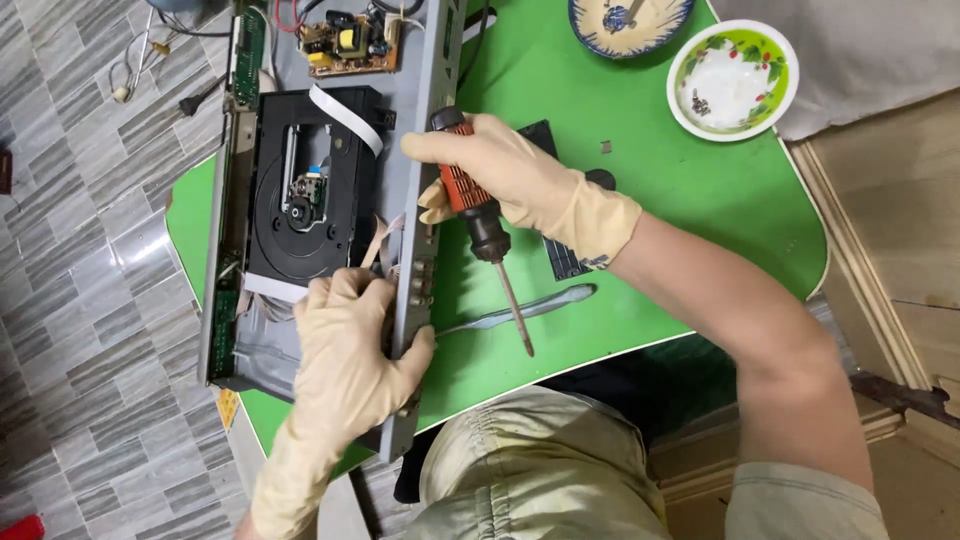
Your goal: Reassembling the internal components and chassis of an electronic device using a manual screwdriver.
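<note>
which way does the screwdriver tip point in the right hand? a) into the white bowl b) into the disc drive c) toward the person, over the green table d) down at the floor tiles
c: the right hand grips the screwdriver by its handle, with the shaft angled back toward the person above the green table.

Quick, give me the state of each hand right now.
Left hand: gloved, gripping the edge of the opened grey metal disc player chassis.
Right hand: gloved, closed on the red-and-black handled screwdriver.
</note>
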